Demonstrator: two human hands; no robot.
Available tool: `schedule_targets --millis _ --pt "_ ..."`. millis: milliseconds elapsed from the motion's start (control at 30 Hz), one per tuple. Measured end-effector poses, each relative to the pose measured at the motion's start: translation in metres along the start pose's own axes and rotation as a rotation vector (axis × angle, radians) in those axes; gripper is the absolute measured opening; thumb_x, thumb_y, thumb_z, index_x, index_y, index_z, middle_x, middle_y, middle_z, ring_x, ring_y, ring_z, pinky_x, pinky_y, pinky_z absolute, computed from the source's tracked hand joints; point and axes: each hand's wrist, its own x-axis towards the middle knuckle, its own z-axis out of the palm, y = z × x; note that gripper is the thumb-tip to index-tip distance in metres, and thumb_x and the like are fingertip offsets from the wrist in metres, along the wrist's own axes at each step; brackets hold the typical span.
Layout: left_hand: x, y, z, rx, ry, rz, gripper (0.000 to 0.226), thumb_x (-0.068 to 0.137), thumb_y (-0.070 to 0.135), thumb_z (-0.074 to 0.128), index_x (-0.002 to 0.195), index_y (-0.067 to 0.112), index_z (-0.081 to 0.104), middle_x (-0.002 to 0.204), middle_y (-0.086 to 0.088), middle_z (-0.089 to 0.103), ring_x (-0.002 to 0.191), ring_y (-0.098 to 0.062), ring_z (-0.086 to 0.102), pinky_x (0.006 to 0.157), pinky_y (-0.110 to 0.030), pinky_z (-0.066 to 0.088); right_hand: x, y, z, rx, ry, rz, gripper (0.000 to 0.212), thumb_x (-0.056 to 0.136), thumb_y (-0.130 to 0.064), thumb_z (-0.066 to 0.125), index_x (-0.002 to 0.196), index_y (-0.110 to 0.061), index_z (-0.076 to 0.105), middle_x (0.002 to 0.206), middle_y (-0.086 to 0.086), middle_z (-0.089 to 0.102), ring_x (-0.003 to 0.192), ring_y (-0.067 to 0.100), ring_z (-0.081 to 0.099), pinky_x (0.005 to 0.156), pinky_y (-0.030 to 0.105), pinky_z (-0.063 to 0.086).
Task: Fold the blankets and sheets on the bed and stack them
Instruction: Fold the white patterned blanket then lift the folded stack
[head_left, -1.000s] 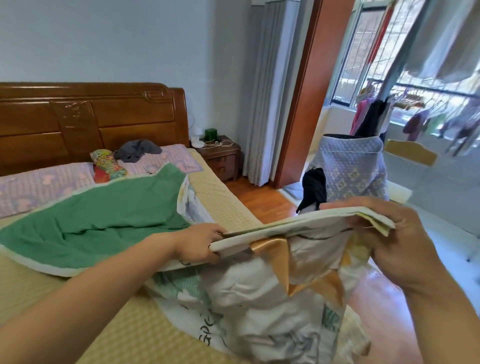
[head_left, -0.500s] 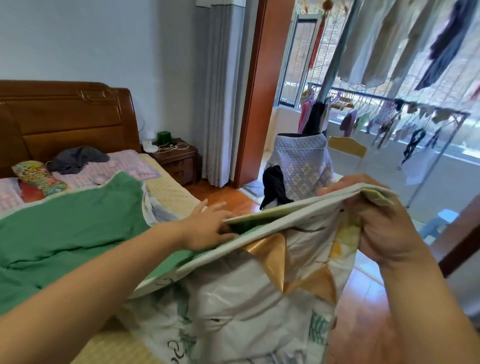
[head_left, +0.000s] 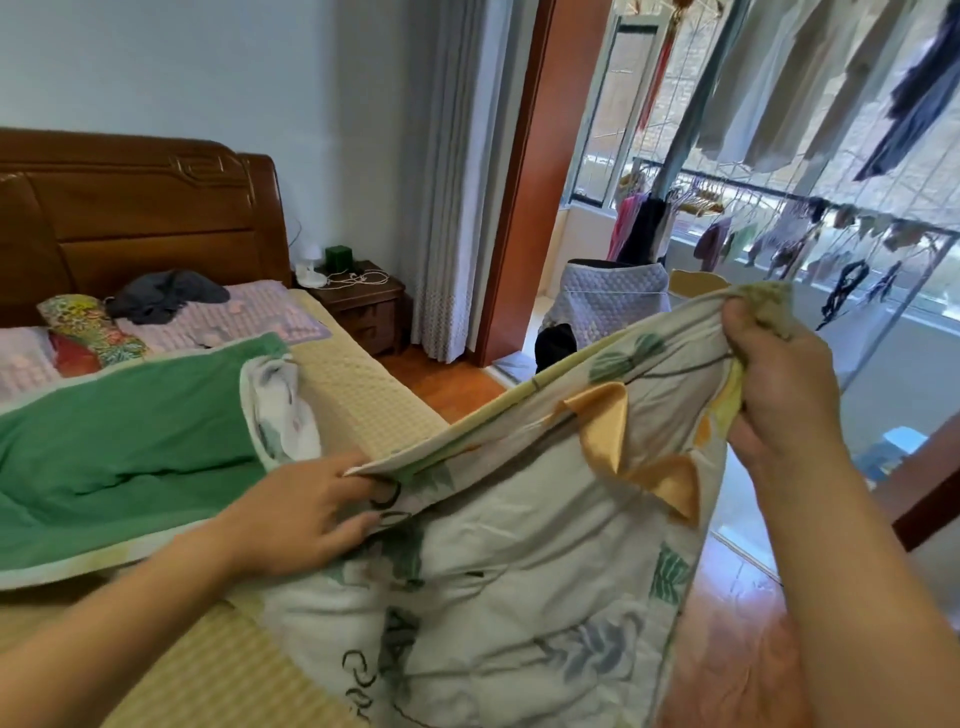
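Here, both hands held the printed blanket's edge up over the side of the bed.

The bed (head_left: 358, 400), with its yellow-check mattress cover, carried the blanket (head_left: 509, 571): its green lining lay spread toward the wooden headboard (head_left: 135, 218), while its white leaf-printed face hung off the near edge. Pillows (head_left: 249, 317) lay at the headboard, a dark garment (head_left: 166, 293) on top. The right hand (head_left: 779, 395) gripped a raised corner, fingers curled tight round the cloth. The left hand (head_left: 306, 512) pinched the lower edge between thumb and loosely bent fingers.
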Motion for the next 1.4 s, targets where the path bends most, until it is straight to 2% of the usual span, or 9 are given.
schedule_targets --millis 100,267,400,533,667,967,1033,1167,1400 --pt "0.006 -0.011 0.033 -0.097 0.065 -0.35 0.068 0.088 0.076 0.051 0.141 0.033 0.052 0.137 0.012 0.052 0.117 -0.01 0.055 0.093 -0.031 0.051 -0.007 -0.006 0.022 -0.051 -0.167 -0.022 0.007 0.096 -0.011 0.06 0.094 -0.011 0.068 0.081 -0.003 0.074 0.078 0.014 0.071 0.076 0.031 0.06" --pt "0.029 -0.043 0.009 -0.323 0.357 -0.598 0.046 0.102 0.055 0.043 0.124 0.021 0.063 0.127 -0.006 0.063 0.113 -0.021 0.056 0.093 -0.033 0.041 -0.028 -0.013 0.033 -0.145 -0.557 -0.024 0.03 0.061 -0.046 0.082 0.082 -0.025 0.079 0.083 -0.004 0.075 0.08 0.012 0.071 0.075 0.026 0.059" --pt "0.033 -0.035 0.006 -0.337 0.04 -0.581 0.095 0.069 0.1 0.006 0.074 0.021 0.059 0.082 0.0 0.064 0.079 -0.019 0.059 0.072 -0.037 0.042 -0.028 -0.01 0.04 -0.029 -0.371 -0.01 0.009 0.076 -0.024 0.071 0.081 -0.019 0.076 0.08 -0.001 0.073 0.078 0.014 0.07 0.075 0.03 0.06" --pt "0.002 -0.025 0.047 -0.431 0.069 -0.489 0.106 0.07 0.101 0.021 0.08 0.005 0.064 0.084 -0.01 0.067 0.08 -0.021 0.06 0.08 -0.034 0.046 -0.008 -0.003 0.032 -0.1 -0.125 0.005 0.009 0.095 -0.014 0.064 0.097 -0.012 0.072 0.087 0.002 0.073 0.082 0.018 0.07 0.079 0.036 0.058" --pt "-0.026 -0.032 0.062 -0.429 0.132 -0.367 0.076 0.084 0.087 0.038 0.066 0.016 0.056 0.067 0.001 0.053 0.062 -0.011 0.051 0.063 -0.032 0.041 0.004 0.007 0.027 -0.106 0.02 0.063 0.022 0.098 -0.015 0.063 0.115 -0.004 0.069 0.101 0.009 0.073 0.088 0.022 0.071 0.082 0.04 0.06" --pt "-0.085 -0.023 0.091 -0.399 0.118 -0.511 0.042 0.097 0.067 0.039 0.082 0.033 0.057 0.084 0.014 0.058 0.08 -0.006 0.056 0.072 -0.032 0.047 0.043 0.008 0.043 -0.231 0.111 0.006 0.013 0.091 -0.028 0.07 0.1 -0.019 0.071 0.096 0.003 0.073 0.094 0.025 0.071 0.085 0.047 0.06" --pt "-0.092 -0.041 0.068 -0.318 0.098 -0.566 0.018 0.101 0.042 0.05 0.086 0.045 0.058 0.083 0.013 0.059 0.079 -0.006 0.057 0.072 -0.032 0.047 0.057 0.019 0.047 -0.267 0.1 0.012 0.01 0.089 -0.033 0.069 0.093 -0.025 0.071 0.097 0.002 0.074 0.094 0.023 0.071 0.086 0.046 0.06" --pt "-0.082 -0.075 -0.061 -0.059 0.12 -0.745 0.028 0.101 0.013 0.058 0.094 0.038 0.066 0.103 -0.001 0.071 0.097 -0.024 0.065 0.087 -0.042 0.051 0.109 0.05 0.054 -0.282 0.031 0.121 0.021 0.079 -0.04 0.071 0.094 -0.024 0.073 0.097 0.003 0.074 0.092 0.024 0.072 0.086 0.05 0.059" --pt "-0.02 0.03 -0.237 0.058 0.419 -0.67 0.023 0.1 0.02 0.06 0.107 0.042 0.059 0.089 0.021 0.065 0.081 0.0 0.061 0.067 -0.023 0.047 0.191 0.009 0.075 -0.308 0.047 -0.021 0.018 0.091 -0.022 0.058 0.099 -0.009 0.068 0.084 0.004 0.059 0.093 0.024 0.062 0.076 0.035 0.047"
